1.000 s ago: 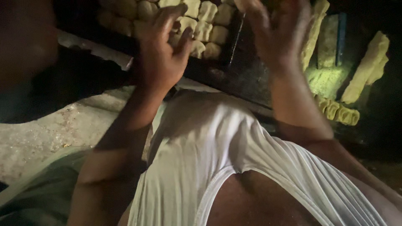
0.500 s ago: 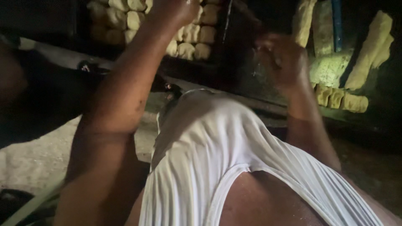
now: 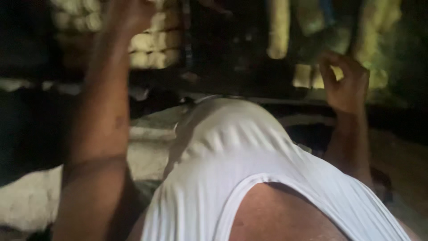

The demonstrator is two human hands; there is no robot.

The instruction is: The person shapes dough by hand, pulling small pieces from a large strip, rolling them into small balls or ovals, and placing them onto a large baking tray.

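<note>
The pale dough pieces sit in packed rows at the upper left, in a dark tray whose edge is hard to make out in the dim light. They are rounded, cream-coloured lumps, set tight against each other, and the picture is too blurred to count them.

The left hand is raised over these rows, at the very top of the view. Its forearm rises almost straight up from the lower left, long and upright, with the elbow bent near the bottom edge. The hand itself is smeared by motion and partly cut off by the top of the picture, so I cannot tell how far its fingers are spread, whether it has hold of a piece, or whether it touches the rows at all.

The right hand is held up on the right side, well apart from the left one. Its wrist is bent back and the forearm runs down and to the right. The fingers are curled loosely, thumb and forefinger drawn towards each other; nothing can be made out between them.

Behind the right hand lie long yellowish strips of dough and a few short blocks, on a dark surface.

Nearer the camera, a white ribbed vest fills the middle and lower part of the view. A pale, rough stone-like ledge shows between the left arm and the vest.
</note>
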